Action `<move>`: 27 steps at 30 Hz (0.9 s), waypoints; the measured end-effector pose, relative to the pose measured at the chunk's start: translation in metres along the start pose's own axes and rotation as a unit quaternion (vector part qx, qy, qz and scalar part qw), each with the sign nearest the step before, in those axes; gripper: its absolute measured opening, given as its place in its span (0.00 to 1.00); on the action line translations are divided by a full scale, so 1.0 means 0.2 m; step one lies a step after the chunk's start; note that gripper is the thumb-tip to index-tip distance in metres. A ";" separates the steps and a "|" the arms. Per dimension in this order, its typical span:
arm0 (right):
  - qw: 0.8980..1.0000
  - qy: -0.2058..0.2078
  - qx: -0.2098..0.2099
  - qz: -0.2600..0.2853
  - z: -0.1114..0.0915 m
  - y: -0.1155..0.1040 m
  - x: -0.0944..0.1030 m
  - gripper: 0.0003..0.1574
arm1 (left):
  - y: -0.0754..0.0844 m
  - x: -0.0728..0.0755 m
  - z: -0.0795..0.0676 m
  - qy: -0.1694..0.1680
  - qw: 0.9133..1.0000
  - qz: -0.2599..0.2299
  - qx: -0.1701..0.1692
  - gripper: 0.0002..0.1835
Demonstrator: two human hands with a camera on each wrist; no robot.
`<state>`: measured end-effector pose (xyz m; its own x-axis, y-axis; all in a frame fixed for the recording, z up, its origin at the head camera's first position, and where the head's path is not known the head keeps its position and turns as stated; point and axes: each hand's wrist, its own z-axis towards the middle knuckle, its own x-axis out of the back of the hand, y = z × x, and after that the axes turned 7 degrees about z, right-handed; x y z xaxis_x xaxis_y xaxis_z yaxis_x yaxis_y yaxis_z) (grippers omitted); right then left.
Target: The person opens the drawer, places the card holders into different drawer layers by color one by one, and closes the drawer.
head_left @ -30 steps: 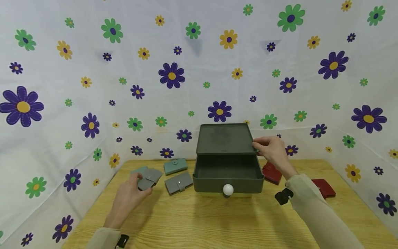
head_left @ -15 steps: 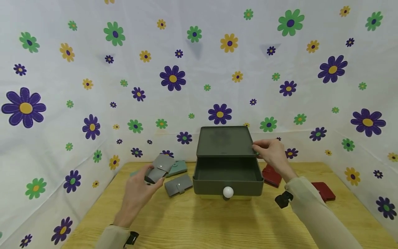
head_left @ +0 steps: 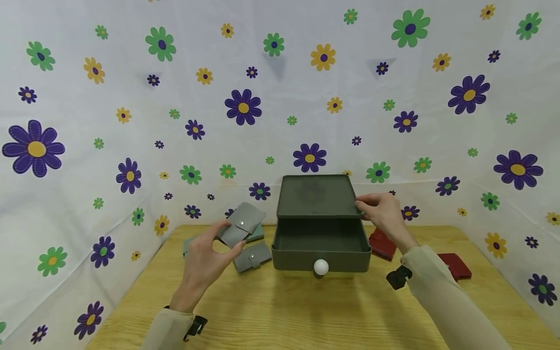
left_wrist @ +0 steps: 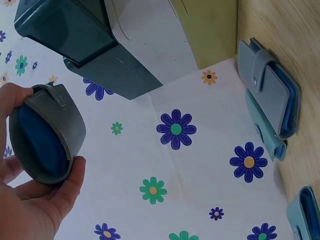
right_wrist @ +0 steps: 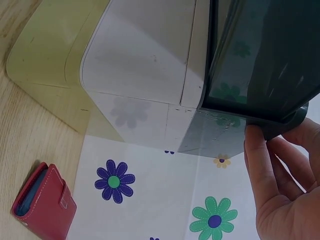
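My left hand (head_left: 202,267) holds a grey snap wallet (head_left: 241,224) by its edges, raised above the table left of the drawer unit. The left wrist view shows that wallet (left_wrist: 67,120) end-on, dark blue inside, between thumb and fingers. At the unit's right side my right hand (head_left: 385,216) pinches the edge of its dark green top (head_left: 317,197); in the right wrist view the fingers (right_wrist: 261,162) lie against the corner of this dark top section. Below the top, the dark green drawer (head_left: 295,261) with a white knob (head_left: 321,267) is pulled out, its visible inside bare.
Another grey wallet (head_left: 253,257) lies left of the drawer unit, with a teal wallet (head_left: 255,234) behind it and a second teal one (head_left: 186,245) farther left. Two red wallets (head_left: 383,244) lie to the right. A flower-printed cloth (head_left: 280,97) encloses the wooden table (head_left: 280,311).
My left hand has lifted the grey wallet and carried it rightward and up toward the drawer unit. My right hand has stayed at the unit's top edge.
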<state>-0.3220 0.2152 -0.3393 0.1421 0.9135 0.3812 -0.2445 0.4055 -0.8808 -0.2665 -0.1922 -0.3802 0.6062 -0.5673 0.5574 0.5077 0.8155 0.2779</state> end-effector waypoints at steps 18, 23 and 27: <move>1.000 0.000 0.000 0.002 0.00 -0.01 0.00 0.21 | 0.21 -0.01 0.08 -0.022 0.994 -0.078 -0.076 0.26; 1.000 0.001 -0.004 0.004 0.00 0.00 -0.01 0.21 | 0.27 -0.02 0.09 -0.050 0.992 -0.088 -0.077 0.25; 1.000 0.003 -0.010 0.000 0.00 0.00 -0.01 0.20 | 0.32 -0.02 0.11 -0.080 0.989 -0.093 -0.078 0.25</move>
<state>-0.3216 0.2137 -0.3394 0.1482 0.9134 0.3791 -0.2248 0.4044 -0.8865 -0.2496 -0.1356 -0.3477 0.3946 -0.6701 0.6287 0.6975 0.6638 0.2698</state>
